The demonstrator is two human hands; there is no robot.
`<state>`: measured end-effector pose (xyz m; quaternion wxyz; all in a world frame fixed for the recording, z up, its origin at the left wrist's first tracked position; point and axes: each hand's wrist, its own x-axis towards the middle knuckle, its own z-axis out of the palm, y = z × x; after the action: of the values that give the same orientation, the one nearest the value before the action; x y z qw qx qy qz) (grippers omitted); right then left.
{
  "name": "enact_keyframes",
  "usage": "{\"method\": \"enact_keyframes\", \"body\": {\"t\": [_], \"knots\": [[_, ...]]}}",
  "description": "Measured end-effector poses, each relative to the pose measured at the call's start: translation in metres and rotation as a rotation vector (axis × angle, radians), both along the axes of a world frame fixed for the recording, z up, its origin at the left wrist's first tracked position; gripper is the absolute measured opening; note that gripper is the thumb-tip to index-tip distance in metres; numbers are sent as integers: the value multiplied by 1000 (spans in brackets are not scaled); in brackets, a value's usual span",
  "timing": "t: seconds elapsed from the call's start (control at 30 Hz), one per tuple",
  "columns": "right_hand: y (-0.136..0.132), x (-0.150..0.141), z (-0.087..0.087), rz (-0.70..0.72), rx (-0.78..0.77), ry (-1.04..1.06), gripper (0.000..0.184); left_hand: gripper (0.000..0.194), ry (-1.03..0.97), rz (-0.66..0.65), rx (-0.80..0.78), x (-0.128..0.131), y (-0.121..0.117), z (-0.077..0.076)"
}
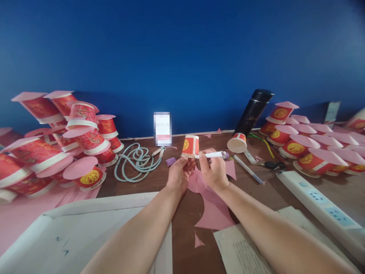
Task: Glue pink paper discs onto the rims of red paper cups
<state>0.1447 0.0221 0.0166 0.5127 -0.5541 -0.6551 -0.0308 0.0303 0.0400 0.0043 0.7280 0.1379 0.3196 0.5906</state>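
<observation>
My left hand is closed on the lower rim of a red paper cup, which is upside down with a gold emblem and a white band. In my right hand is a white marker, its tip against the cup's pale rim, where dark marks run along the edge. A purple cap lies on the table left of my hands. Cut pink paper lies beneath and in front of them. Another paper cup rests on its side beyond my right hand.
Red cups with pink paper tops are piled at the left and grouped at the right. A coiled pale cable, black bottle, second marker, power strip and white box lid surround the work area.
</observation>
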Motion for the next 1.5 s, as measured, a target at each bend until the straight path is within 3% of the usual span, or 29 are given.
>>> {"method": "enact_keyframes", "body": {"t": [1.03,1.5], "knots": [[3,2,0,-40,14,19,21,6,-3,-9,-3,-1,-1,1],[0,1,1,-17,-48,45,21,12,-21,24,-49,-1,0,3]]}}
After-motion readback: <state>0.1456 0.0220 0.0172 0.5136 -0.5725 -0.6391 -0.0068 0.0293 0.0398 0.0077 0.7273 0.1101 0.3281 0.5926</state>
